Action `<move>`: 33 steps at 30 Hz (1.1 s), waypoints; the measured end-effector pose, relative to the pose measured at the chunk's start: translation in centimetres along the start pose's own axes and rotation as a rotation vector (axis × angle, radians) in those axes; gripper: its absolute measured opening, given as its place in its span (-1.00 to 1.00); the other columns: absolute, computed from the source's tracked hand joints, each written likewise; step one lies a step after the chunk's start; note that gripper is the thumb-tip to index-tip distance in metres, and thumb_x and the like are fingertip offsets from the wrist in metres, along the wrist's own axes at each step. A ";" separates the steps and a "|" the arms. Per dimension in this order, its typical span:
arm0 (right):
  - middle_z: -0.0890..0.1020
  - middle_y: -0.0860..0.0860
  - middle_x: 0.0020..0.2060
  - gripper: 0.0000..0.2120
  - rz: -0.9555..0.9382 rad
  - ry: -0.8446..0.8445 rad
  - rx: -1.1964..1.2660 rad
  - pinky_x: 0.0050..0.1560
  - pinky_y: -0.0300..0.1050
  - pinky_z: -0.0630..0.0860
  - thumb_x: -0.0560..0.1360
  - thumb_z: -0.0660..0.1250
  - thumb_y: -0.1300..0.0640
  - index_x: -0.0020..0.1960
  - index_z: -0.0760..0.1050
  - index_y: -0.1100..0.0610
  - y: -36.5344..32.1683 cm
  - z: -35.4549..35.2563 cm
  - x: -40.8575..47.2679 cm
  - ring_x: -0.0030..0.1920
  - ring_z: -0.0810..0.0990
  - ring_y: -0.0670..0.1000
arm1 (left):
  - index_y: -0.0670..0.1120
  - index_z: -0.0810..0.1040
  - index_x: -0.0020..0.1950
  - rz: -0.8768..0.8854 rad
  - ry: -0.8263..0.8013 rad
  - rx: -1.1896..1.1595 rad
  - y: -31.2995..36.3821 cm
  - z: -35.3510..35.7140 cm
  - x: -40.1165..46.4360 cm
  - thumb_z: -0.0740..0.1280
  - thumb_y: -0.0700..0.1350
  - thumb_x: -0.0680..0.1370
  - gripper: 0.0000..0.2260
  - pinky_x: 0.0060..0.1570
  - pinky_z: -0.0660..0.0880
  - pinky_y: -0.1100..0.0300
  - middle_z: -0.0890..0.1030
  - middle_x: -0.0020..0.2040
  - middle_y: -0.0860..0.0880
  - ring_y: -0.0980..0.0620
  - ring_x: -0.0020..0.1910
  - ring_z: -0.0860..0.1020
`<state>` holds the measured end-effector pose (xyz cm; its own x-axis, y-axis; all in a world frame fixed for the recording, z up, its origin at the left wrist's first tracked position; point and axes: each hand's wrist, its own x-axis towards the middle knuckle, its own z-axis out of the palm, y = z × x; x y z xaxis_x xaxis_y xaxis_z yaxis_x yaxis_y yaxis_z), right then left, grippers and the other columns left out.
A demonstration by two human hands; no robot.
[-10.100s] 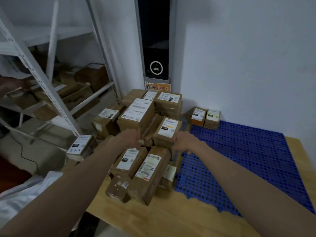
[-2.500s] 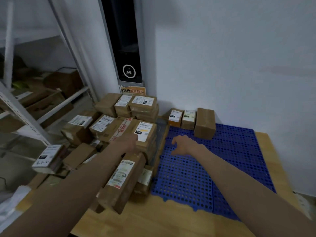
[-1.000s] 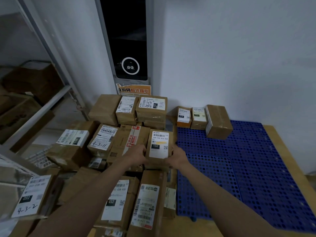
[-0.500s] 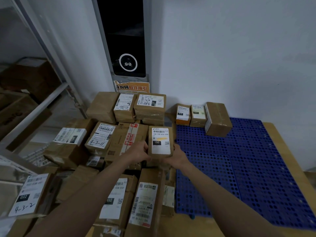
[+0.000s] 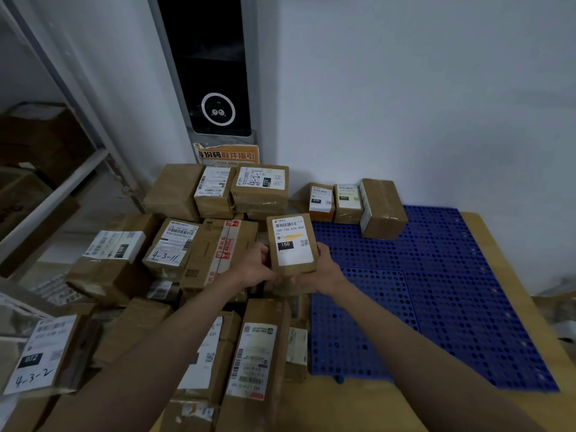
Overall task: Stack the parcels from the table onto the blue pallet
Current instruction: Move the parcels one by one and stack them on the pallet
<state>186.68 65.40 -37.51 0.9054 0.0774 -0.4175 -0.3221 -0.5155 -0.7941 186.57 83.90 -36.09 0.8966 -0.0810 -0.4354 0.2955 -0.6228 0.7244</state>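
You hold the parcel marked 150 (image 5: 292, 244) from both sides, left hand (image 5: 254, 267) and right hand (image 5: 324, 269) grasping it, so it stays level on its way right to the blue pallet (image 5: 436, 291)

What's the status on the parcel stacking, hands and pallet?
Left hand and right hand grip parcel 150. Three parcels on blue pallet. Nothing blocking.

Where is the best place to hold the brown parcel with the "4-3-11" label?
Grip the "4-3-11" parcel by its two long sides, coming from above: it lies flat on top of the pile with its label up, and neighbours crowd it, so fingers fit best from overhead.
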 end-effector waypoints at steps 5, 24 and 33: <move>0.44 -0.05 0.19 -0.09 -0.008 0.053 0.056 0.14 -0.13 0.45 0.36 0.59 0.10 0.47 0.05 0.11 1.6 -3.3 -2.0 0.28 0.46 0.04 | -0.06 0.32 0.47 0.055 -0.031 -0.135 2.3 2.7 -0.1 0.59 -0.22 0.32 -0.22 0.21 0.51 0.06 0.53 0.25 -0.02 0.04 0.14 0.52; 0.04 0.13 0.48 0.22 0.348 0.382 0.125 0.20 0.08 0.53 0.24 0.57 -0.26 0.56 -0.11 0.20 11.8 -11.9 -8.4 0.49 0.16 0.20 | 0.05 -0.10 0.62 0.272 -0.358 0.100 9.8 17.8 -2.5 0.51 -0.20 0.45 -0.03 0.31 0.44 0.05 0.15 0.47 -0.05 -0.14 0.44 0.27; 0.10 0.12 0.49 0.13 0.302 0.324 0.249 0.07 0.11 0.63 0.30 0.53 -0.21 0.59 -0.08 0.12 16.8 -19.9 -8.1 0.42 0.27 0.21 | -0.07 0.00 0.59 0.005 -0.314 0.014 14.1 23.8 -2.1 0.56 -0.18 0.40 -0.05 0.19 0.45 0.17 0.34 0.46 -0.07 -0.09 0.38 0.41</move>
<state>179.41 39.14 -38.68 0.7880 -0.3332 -0.5177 -0.6035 -0.2517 -0.7566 181.02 56.77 -37.63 0.7515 -0.3194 -0.5772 0.2850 -0.6319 0.7207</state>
